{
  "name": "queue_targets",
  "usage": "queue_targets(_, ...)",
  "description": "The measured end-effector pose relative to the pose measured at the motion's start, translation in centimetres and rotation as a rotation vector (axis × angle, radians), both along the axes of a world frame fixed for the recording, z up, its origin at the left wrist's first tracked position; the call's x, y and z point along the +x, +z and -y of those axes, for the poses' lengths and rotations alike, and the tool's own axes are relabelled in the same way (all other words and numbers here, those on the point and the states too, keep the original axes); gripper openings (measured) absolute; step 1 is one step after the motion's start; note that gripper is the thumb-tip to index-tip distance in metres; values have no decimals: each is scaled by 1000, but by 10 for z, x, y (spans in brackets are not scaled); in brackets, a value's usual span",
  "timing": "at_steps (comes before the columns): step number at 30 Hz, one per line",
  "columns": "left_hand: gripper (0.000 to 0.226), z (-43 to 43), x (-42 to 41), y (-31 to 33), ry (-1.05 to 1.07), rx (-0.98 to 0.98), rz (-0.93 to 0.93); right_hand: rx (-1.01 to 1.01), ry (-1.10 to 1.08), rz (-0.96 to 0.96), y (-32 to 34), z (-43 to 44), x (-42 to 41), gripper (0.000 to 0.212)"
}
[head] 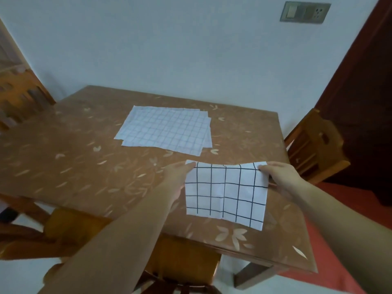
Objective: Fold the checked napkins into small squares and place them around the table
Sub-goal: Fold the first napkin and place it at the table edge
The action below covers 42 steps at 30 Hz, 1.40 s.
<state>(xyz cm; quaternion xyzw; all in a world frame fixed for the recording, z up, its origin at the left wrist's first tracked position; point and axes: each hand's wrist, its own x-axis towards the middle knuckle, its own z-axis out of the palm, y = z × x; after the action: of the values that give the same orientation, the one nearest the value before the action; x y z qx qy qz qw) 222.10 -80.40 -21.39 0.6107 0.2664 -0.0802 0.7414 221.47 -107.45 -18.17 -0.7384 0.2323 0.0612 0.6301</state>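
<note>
Hands hold one white napkin [224,194] with dark lines that make squares. The left hand [178,177] pinches the top left corner between thumb and fingers. The right hand [280,177] pinches the top right corner the same way, with its fingers curled round the edge. The top edge dips a little in the middle, between the two hands. A fold line runs down the middle of the napkin. The napkin is over the near right part of the table [74,166]. I cannot tell if its bottom edge touches the table top.

Farther back, near the middle of the table, lies a pile [165,130] of more napkins. They lie flat and a bit crooked on each other, and their lines look pale. The pile is apart from the held napkin.

The table is brown with light leaf shapes on it. A left chair [23,98] stands at the far left side. A right chair [314,149] stands at the right side. A near chair [80,228] is pushed under the close edge, below the arms. Behind the table is a pale wall [169,49] with a switch plate [305,12] high on the right.
</note>
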Motion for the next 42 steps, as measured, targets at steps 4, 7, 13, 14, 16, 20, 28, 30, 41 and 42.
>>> queue_targets(4, 52, 16, 0, 6, 66, 45, 66, 38, -1, 69, 2, 15, 14, 44)
queue_targets(7, 32, 34, -7, 17, 71, 91, 152, 9, 50, 123, 3, 33, 23, 33)
queue_targets(13, 28, 80, -30, 39, -67, 336, 209, 16, 173, 198, 15, 78, 36, 4)
queue_targets(14, 29, 88, -32, 43, -91, 425, 220, -4, 208, 212, 17, 88, 39, 2)
queue_targets(16, 26, 100, -36, 51, -97, 592, 233, -69, 301, 247, 23, 103, 45, 7)
queue_targets(20, 19, 111, -35, 65, -80, 749, 285, -300, 465, 342, 38, 123, 52, 18)
queue_targets(28, 6, 119, -25, 80, -117, 860, 419, -662, 614, 443, 44, 147, 60, 3)
queue_targets(30, 5, 120, -21, 84, -133, 855, 459, -730, 631, 471, 45, 151, 61, 9)
queue_targets(41, 27, 144, -19, 131, -316, 812, 659, -586, 840, 614, 88, 74, 34, 7)
queue_targets(42, 30, 143, -19, 131, -321, 821, 666, -523, 828, 634, 92, 62, 32, 10)
